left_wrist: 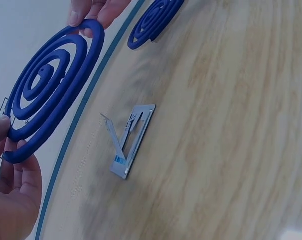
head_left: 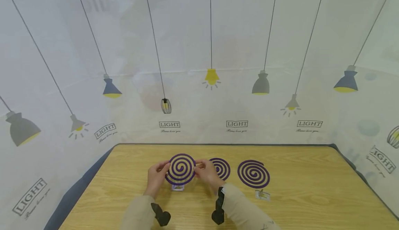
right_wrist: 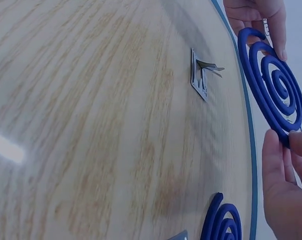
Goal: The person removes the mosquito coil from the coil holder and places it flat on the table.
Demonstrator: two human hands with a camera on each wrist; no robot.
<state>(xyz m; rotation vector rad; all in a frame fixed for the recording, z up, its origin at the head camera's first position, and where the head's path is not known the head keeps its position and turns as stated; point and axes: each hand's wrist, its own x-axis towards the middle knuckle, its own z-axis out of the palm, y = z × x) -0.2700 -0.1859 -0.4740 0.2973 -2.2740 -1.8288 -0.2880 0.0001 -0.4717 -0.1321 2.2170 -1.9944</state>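
Both hands hold a dark purple-blue mosquito coil [head_left: 180, 168] by opposite edges, raised and tilted above the table. The left hand [head_left: 156, 178] pinches its left rim between thumb and fingers; the right hand [head_left: 209, 174] pinches the right rim. In the left wrist view the coil [left_wrist: 93, 55] shows its free outer end beside the left fingers. Under it, a small metal coil stand [left_wrist: 133, 142] lies on the tabletop with a prong bent upward. To the right a second coil [head_left: 229, 169] lies partly hidden behind the right hand.
Farther right on the wooden table [head_left: 299, 174] lies a third coil [head_left: 254, 174], with another metal stand [head_left: 263, 195] in front of it. A white curtain [head_left: 199, 105] printed with lamps encloses the table's back and sides.
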